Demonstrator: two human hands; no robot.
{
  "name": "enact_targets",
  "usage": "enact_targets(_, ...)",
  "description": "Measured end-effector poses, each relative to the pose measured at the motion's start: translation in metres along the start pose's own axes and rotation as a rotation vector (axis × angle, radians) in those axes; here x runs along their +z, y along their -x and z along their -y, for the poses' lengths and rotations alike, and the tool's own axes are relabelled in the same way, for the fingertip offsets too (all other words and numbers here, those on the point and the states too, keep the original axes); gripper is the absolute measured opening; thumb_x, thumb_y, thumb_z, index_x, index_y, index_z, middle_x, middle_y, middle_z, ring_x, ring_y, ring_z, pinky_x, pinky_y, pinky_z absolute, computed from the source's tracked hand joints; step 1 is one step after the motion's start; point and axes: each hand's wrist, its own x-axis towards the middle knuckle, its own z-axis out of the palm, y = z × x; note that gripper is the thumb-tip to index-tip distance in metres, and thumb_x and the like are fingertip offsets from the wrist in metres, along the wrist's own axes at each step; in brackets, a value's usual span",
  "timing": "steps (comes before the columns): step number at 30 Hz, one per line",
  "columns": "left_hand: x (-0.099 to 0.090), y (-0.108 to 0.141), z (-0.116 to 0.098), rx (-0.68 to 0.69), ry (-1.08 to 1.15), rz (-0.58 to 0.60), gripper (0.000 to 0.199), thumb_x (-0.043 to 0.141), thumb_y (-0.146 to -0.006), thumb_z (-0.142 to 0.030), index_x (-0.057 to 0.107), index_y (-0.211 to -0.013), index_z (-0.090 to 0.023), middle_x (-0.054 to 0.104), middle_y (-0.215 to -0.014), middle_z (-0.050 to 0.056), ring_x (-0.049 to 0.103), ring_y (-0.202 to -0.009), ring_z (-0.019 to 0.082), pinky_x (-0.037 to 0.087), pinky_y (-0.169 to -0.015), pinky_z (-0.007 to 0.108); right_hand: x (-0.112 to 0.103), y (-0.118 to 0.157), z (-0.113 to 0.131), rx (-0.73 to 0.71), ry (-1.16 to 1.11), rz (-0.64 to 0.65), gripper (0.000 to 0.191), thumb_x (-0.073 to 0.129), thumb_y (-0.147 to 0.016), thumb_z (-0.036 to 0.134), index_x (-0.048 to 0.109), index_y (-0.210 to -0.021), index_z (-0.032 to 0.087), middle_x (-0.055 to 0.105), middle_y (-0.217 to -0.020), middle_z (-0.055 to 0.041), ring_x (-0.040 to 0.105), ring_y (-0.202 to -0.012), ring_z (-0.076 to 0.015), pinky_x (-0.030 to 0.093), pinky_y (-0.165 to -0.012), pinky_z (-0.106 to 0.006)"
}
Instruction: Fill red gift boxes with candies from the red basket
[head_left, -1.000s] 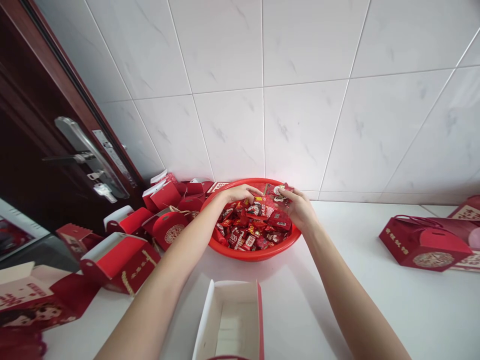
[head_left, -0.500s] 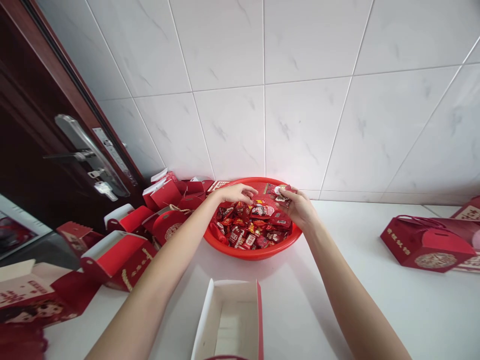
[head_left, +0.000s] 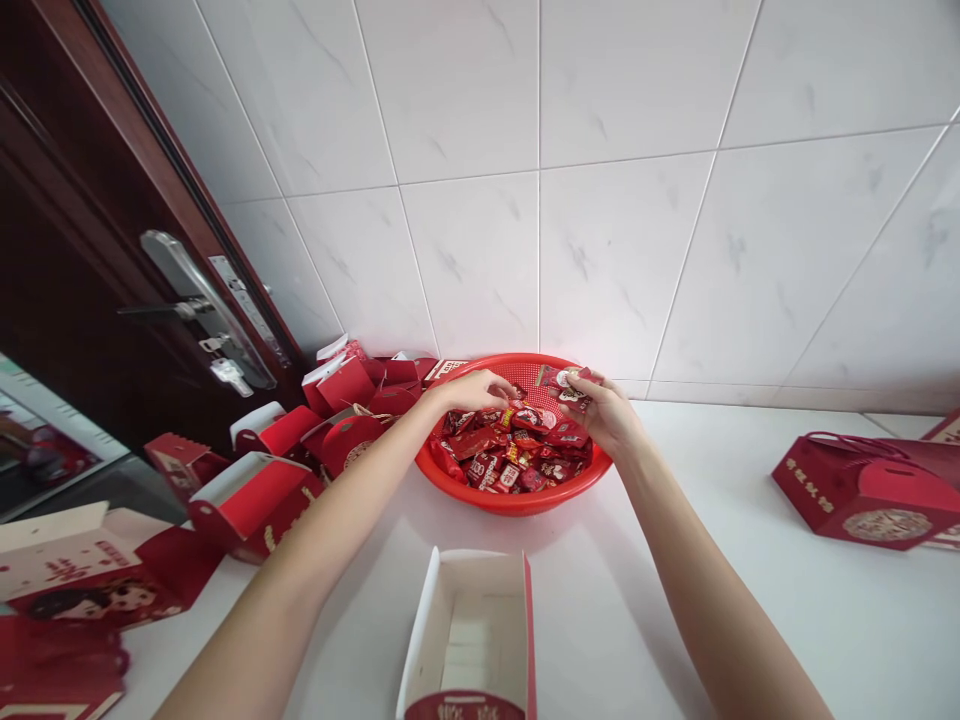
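My right hand (head_left: 611, 415) is closed on several red wrapped candies (head_left: 566, 382), held above the right side of a red plastic basket (head_left: 517, 507). Many more wrapped candies (head_left: 517, 460) fill the basket, mostly red with some yellow and white print. My left hand (head_left: 476, 390) reaches over the basket's left rim, its curled fingers slightly apart at the top of the pile. Whether its fingertips touch a candy is hard to see. In front of the basket stands an open gift box (head_left: 487, 640), white inside and red outside, with nothing visible in it.
Several open red gift boxes (head_left: 251, 505) crowd the left side. A closed red box (head_left: 862, 490) with a cord handle stands at the right. Behind the white table (head_left: 600, 600) rises a tiled wall (head_left: 630, 270). A dark door (head_left: 97, 250) with a metal handle is at the left.
My left hand's fingers have dipped a little closer to the candies. My right hand still holds its candies over the basket. The whole view has shifted slightly, showing more of the gift box's front.
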Motion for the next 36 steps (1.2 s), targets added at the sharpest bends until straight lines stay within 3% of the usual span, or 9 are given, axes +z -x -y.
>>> enact_targets(5,0.012,-0.014,-0.017,-0.061,-0.190,-0.012,0.037,0.065,-0.086,-0.033,0.075,-0.119,-0.019,0.077,-0.120,0.008,0.070,-0.108,0.026,0.049,-0.090,0.027,-0.001,-0.001,-0.001,-0.019,0.003,0.025,0.017,0.084,-0.066,0.012,0.069,-0.071,0.017,0.074,-0.070,-0.0028,0.073,-0.066,-0.0176,0.055,-0.049,-0.021)
enact_targets(10,0.014,-0.013,-0.011,-0.109,-0.234,0.048,0.059,0.081,-0.071,-0.031,0.071,-0.129,-0.023,0.072,-0.131,0.007,0.068,-0.114,0.028,0.050,-0.091,0.026,0.000,-0.001,0.000,-0.023,0.006,0.007,0.015,0.083,-0.064,0.013,0.070,-0.069,0.018,0.074,-0.068,-0.0014,0.070,-0.063,-0.0158,0.054,-0.047,-0.020)
enact_targets(13,0.014,-0.010,-0.007,-0.121,-0.250,0.069,0.066,0.080,-0.070,-0.027,0.068,-0.135,-0.028,0.068,-0.139,0.004,0.066,-0.119,0.027,0.049,-0.094,0.025,0.000,-0.001,0.000,-0.028,0.003,-0.008,0.015,0.082,-0.063,0.013,0.069,-0.068,0.018,0.074,-0.069,-0.0014,0.070,-0.064,-0.0156,0.054,-0.048,-0.021)
enact_targets(16,0.016,-0.008,-0.009,-0.102,-0.243,0.033,0.056,0.075,-0.077,-0.028,0.070,-0.132,-0.027,0.069,-0.137,0.003,0.068,-0.115,0.026,0.049,-0.096,0.027,0.001,0.000,0.001,-0.041,-0.006,-0.033,0.014,0.081,-0.063,0.013,0.069,-0.068,0.018,0.073,-0.070,-0.0002,0.069,-0.063,-0.0143,0.054,-0.049,-0.021)
enact_targets(20,0.021,-0.010,-0.019,-0.001,-0.224,-0.052,0.047,0.069,-0.082,-0.024,0.071,-0.129,-0.021,0.067,-0.141,0.005,0.061,-0.127,0.025,0.044,-0.105,0.025,0.001,0.001,0.002,-0.058,-0.014,-0.058,0.013,0.080,-0.063,0.014,0.068,-0.067,0.018,0.072,-0.069,0.0004,0.070,-0.063,-0.0141,0.053,-0.049,-0.021)
enact_targets(23,0.019,-0.009,-0.029,0.073,-0.179,-0.065,0.038,0.063,-0.086,-0.023,0.073,-0.123,-0.019,0.072,-0.130,0.006,0.066,-0.118,0.021,0.047,-0.099,0.022,0.002,0.001,0.002,-0.064,-0.014,-0.066,0.015,0.080,-0.061,0.014,0.067,-0.067,0.018,0.071,-0.067,0.0005,0.070,-0.062,-0.0149,0.050,-0.046,-0.020)
enact_targets(27,0.004,0.003,-0.032,-0.005,-0.196,0.032,0.028,0.067,-0.081,-0.026,0.078,-0.106,-0.021,0.080,-0.104,0.001,0.071,-0.094,0.018,0.050,-0.078,0.020,0.001,0.000,0.000,-0.071,-0.012,-0.071,0.015,0.080,-0.059,0.015,0.067,-0.067,0.018,0.071,-0.068,0.0006,0.068,-0.061,-0.0139,0.050,-0.046,-0.020)
enact_targets(32,-0.003,0.024,-0.020,-0.200,-0.299,0.275,0.046,0.086,-0.055,-0.034,0.081,-0.100,-0.022,0.079,-0.095,0.003,0.069,-0.088,0.024,0.048,-0.072,0.025,0.000,0.000,-0.002,-0.077,-0.009,-0.062,0.017,0.082,-0.058,0.016,0.067,-0.067,0.019,0.072,-0.068,0.0007,0.066,-0.061,-0.0139,0.050,-0.045,-0.020)
enact_targets(36,-0.002,0.032,-0.007,-0.135,-0.005,0.211,0.038,0.068,-0.069,-0.032,0.078,-0.104,-0.019,0.078,-0.096,0.003,0.068,-0.087,0.022,0.049,-0.074,0.025,0.001,0.000,-0.002,-0.077,-0.015,-0.054,0.017,0.081,-0.058,0.016,0.067,-0.067,0.019,0.072,-0.068,0.0003,0.067,-0.061,-0.0142,0.051,-0.045,-0.020)
